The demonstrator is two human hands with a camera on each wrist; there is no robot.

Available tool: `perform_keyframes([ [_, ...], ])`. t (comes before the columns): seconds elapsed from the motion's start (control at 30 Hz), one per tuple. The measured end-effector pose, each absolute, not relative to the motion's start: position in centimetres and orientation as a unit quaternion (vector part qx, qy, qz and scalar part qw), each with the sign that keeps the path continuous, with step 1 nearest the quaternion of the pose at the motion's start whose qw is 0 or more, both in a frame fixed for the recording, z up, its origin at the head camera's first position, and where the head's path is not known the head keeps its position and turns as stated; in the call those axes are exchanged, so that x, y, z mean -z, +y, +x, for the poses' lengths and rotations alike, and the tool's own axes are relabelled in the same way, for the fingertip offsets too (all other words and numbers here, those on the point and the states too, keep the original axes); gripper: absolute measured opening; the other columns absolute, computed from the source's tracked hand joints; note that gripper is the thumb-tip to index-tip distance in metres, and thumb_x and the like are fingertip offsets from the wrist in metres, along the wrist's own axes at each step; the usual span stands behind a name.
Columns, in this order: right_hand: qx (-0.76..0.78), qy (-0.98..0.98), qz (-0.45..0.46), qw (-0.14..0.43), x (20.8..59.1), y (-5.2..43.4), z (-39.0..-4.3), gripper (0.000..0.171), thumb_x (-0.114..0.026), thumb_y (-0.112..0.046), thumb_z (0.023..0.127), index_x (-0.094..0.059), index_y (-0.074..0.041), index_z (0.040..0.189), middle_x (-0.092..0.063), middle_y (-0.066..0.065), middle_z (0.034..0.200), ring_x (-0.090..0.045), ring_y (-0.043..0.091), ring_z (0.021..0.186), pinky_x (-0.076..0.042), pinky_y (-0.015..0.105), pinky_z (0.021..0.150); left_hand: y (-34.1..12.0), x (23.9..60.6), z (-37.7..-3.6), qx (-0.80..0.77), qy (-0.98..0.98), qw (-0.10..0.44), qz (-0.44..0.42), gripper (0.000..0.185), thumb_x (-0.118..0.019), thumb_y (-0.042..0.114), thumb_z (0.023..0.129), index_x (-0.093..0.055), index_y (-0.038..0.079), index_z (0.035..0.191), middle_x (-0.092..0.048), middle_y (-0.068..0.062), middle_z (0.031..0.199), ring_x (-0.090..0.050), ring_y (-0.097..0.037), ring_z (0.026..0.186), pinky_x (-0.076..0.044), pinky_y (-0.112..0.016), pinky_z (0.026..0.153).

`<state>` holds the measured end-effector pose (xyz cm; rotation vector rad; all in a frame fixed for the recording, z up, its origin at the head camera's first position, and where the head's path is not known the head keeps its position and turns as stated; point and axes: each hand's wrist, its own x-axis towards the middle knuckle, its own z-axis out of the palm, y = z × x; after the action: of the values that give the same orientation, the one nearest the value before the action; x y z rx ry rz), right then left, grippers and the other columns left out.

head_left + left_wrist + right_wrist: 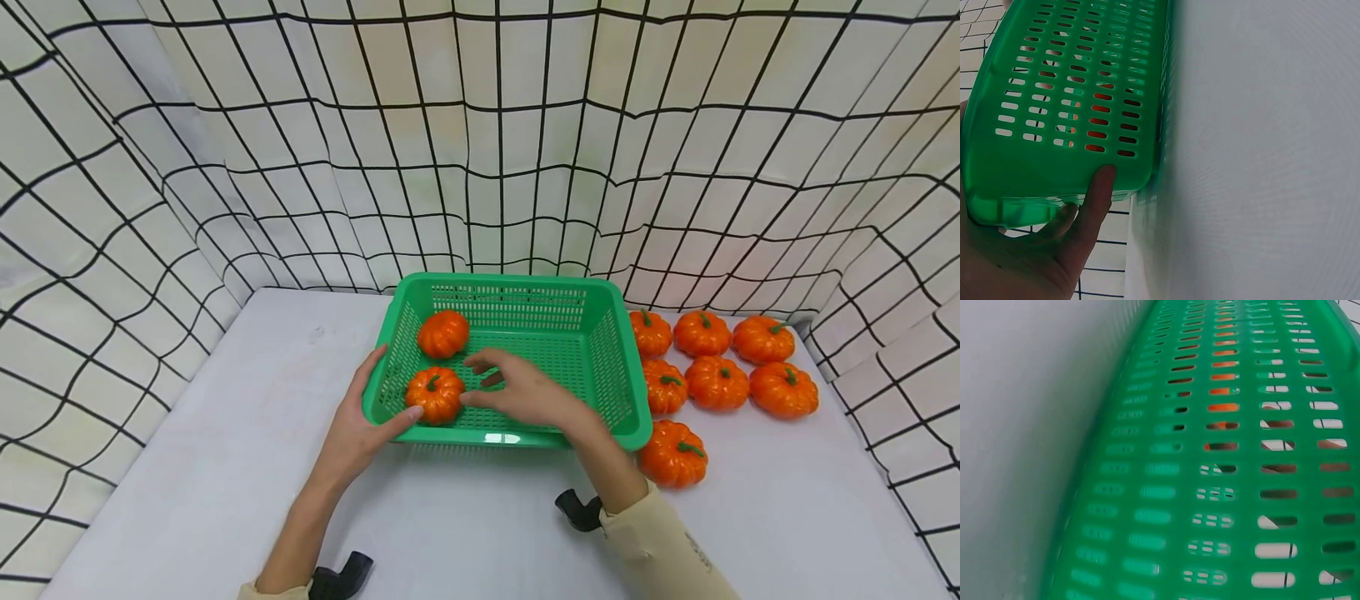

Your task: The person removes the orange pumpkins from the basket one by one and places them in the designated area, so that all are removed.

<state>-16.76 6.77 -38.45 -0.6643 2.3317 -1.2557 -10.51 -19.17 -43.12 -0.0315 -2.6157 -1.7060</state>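
A green plastic basket (517,437) with slotted walls stands on the white table. Inside its left end sit two small orange pumpkins, one at the back (443,334) and one at the front (435,395). My left hand (358,433) holds the basket's front left corner, thumb over the rim; the left wrist view shows its fingers against the outer wall (1054,174). Over the inside of the basket, my right hand (528,392) has loosely bent fingers, its thumb tip right beside the front pumpkin. In the right wrist view the basket wall (1249,469) mostly hides that hand.
Several more orange pumpkins (717,383) stand in rows to the right of the basket, with one pumpkin (672,454) nearer the front by its right corner. A black grid net (498,175) over white sheeting encloses the table (247,417) at the back and sides.
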Motion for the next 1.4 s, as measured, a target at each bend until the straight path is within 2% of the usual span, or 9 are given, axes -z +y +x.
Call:
perform_keyframes([
  [0.3,0.423,0.840,-0.247,0.234,38.5,5.3,-16.9,0.057,-0.075,-0.026,0.097,-0.054,-0.013,0.148,-0.058,0.008,0.150,-0.056,0.034,0.137,-0.051,0.052,0.110,-19.1,43.0,-10.6,0.539,-0.842,0.011,-0.011,0.094,-0.077,0.036,0.091,-0.020,0.036,0.166,-0.024,-0.008,0.174,-0.036,-0.037,0.153,-0.034,-0.070,0.119],
  [0.43,0.413,0.839,-0.268,0.234,38.7,4.6,-17.0,0.059,-0.075,-0.022,0.097,-0.053,-0.012,0.151,-0.058,0.009,0.151,-0.055,0.034,0.137,-0.049,0.053,0.113,-19.1,43.0,-10.5,0.537,-0.843,0.010,-0.011,0.094,-0.077,0.037,0.091,-0.020,0.036,0.166,-0.024,-0.007,0.174,-0.036,-0.038,0.153,-0.034,-0.070,0.119],
  [0.6,0.380,0.849,-0.286,0.232,38.9,3.9,-17.2,0.063,-0.075,-0.021,0.097,-0.050,-0.016,0.154,-0.051,0.012,0.157,-0.049,0.032,0.144,-0.045,0.055,0.118,-19.1,43.1,-10.5,0.537,-0.843,0.007,-0.011,0.095,-0.077,0.037,0.091,-0.020,0.036,0.166,-0.024,-0.008,0.174,-0.037,-0.038,0.152,-0.035,-0.070,0.119],
  [0.77,0.372,0.850,-0.293,0.229,38.9,3.2,-17.4,0.065,-0.076,-0.015,0.096,-0.049,-0.014,0.155,-0.046,0.015,0.160,-0.046,0.033,0.145,-0.046,0.054,0.118,-19.1,43.0,-10.6,0.534,-0.845,0.010,-0.011,0.095,-0.077,0.037,0.091,-0.020,0.036,0.166,-0.024,-0.009,0.174,-0.038,-0.039,0.151,-0.037,-0.069,0.118],
  [0.93,0.368,0.857,-0.276,0.234,38.9,2.7,-17.3,0.064,-0.076,-0.013,0.095,-0.050,-0.015,0.153,-0.049,0.010,0.158,-0.050,0.030,0.140,-0.048,0.050,0.116,-19.1,42.9,-10.6,0.536,-0.844,0.012,-0.012,0.094,-0.077,0.037,0.091,-0.020,0.036,0.166,-0.024,-0.007,0.174,-0.036,-0.038,0.153,-0.035,-0.069,0.119],
  [1.17,0.367,0.860,-0.261,0.238,39.2,2.5,-17.4,0.061,-0.081,-0.005,0.089,-0.056,-0.018,0.142,-0.061,0.008,0.143,-0.060,0.026,0.123,-0.053,0.044,0.110,-19.1,43.0,-10.6,0.541,-0.841,0.011,-0.010,0.094,-0.077,0.036,0.090,-0.021,0.038,0.166,-0.024,-0.006,0.174,-0.035,-0.037,0.154,-0.034,-0.068,0.120],
  [1.4,0.362,0.867,-0.255,0.227,39.4,2.6,-17.3,0.065,-0.083,-0.004,0.087,-0.055,-0.011,0.145,-0.059,0.008,0.148,-0.058,0.026,0.128,-0.050,0.044,0.114,-19.2,43.1,-10.5,0.544,-0.839,0.011,-0.012,0.095,-0.078,0.036,0.090,-0.021,0.039,0.165,-0.024,-0.005,0.174,-0.034,-0.036,0.154,-0.033,-0.068,0.121],
])
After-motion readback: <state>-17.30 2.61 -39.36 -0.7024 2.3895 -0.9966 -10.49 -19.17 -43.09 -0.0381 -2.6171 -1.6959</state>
